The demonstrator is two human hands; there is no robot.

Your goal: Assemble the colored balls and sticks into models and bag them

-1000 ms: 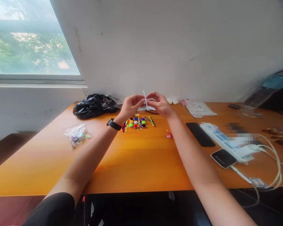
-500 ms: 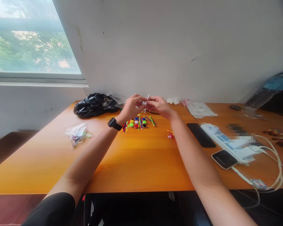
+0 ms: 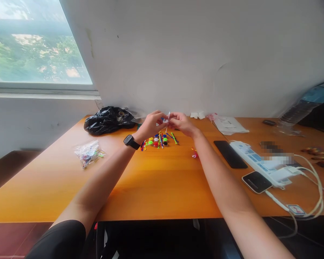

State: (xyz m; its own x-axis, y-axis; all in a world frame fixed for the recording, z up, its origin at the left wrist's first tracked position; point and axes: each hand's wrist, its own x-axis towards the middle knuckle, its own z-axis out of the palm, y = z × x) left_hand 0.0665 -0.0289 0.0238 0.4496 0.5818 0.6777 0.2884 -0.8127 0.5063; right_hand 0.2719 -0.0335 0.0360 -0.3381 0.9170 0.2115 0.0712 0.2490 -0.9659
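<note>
My left hand (image 3: 152, 124) and my right hand (image 3: 181, 123) meet above the far part of the table, fingertips pinched together. Between them stands a thin white plastic stick (image 3: 169, 115), nearly upright, its lower end showing under the fingers. Something small and pale sits by the stick at the fingertips; its kind is too small to tell. Just below the hands lie several colourful plastic sticks (image 3: 174, 137) and small round pieces in red, green, white and black (image 3: 156, 143). Near my right forearm is a small red and pink piece (image 3: 194, 154).
A clear bag of small parts (image 3: 89, 154) lies left, with a black plastic bag (image 3: 108, 121) behind it. To the right are a black phone (image 3: 230, 154), a white power strip (image 3: 255, 162) with cables, a white-edged device (image 3: 257, 182) and a large plastic bottle (image 3: 302, 104).
Both hands have shifted very slightly, the right one a little lower and to the left. The white stick stays between the fingers. Things on the table have not moved.
</note>
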